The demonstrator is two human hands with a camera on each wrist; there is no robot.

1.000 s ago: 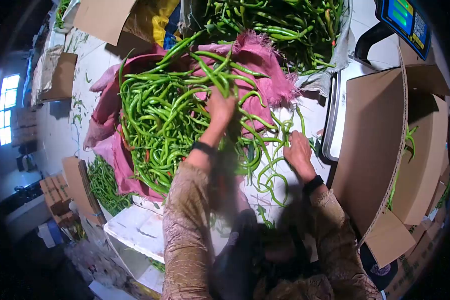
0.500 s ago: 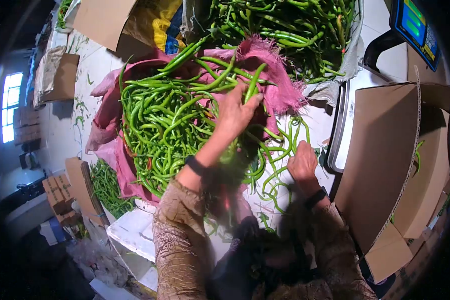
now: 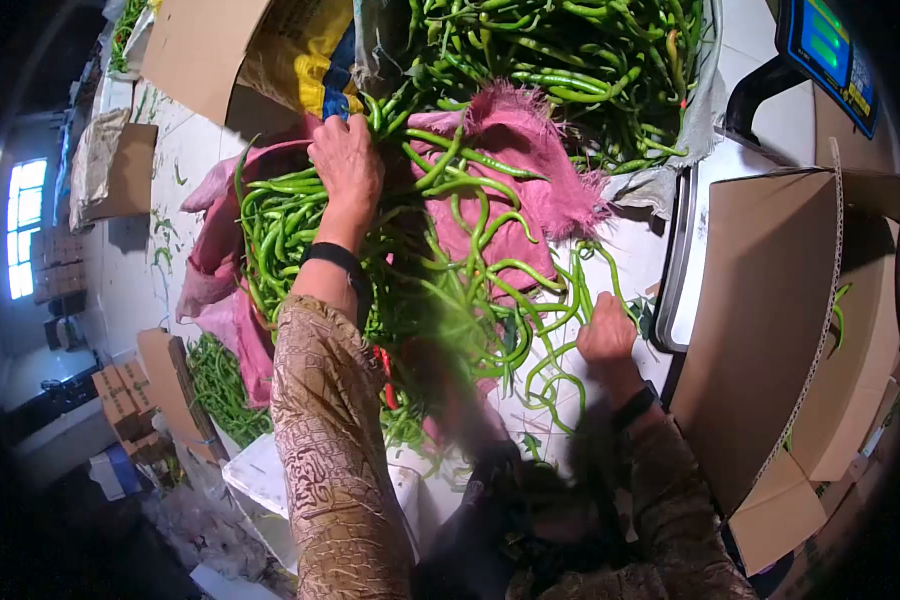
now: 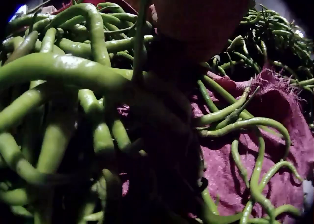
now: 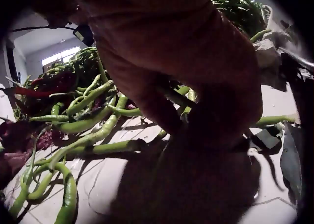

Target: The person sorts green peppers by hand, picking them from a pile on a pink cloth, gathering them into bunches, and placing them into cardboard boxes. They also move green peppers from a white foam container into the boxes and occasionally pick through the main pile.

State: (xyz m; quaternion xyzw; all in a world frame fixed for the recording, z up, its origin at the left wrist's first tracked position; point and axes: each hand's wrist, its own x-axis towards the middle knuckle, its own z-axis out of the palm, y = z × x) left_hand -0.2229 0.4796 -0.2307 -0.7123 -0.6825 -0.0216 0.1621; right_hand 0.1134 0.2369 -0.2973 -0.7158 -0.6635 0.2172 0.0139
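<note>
My left hand (image 3: 348, 170) is at the far side of a heap of long green chili peppers (image 3: 280, 225), its fingertips right beside several peppers (image 3: 390, 115) that stick out there. In the left wrist view that hand is dark, and cannot tell what its fingers hold. My right hand (image 3: 608, 332) is low over the white floor, fingers bent down beside loose green chili peppers (image 3: 540, 300). In the right wrist view its fingertips are in shadow, with a bit of green pepper (image 5: 187, 99) between thumb and fingers. Under the heap lies a pink cloth sack (image 3: 530, 205).
A large sack of green peppers (image 3: 570, 60) stands at the back. To the right are a metal scale platform (image 3: 688, 260), its lit display (image 3: 828, 50) and an opened cardboard box (image 3: 760, 290). A white foam box (image 3: 260, 470) stands at the near left.
My left hand carried green peppers over the pink sack half a second ago; it has swung left to the heap's far edge. My right hand has stayed nearly in place.
</note>
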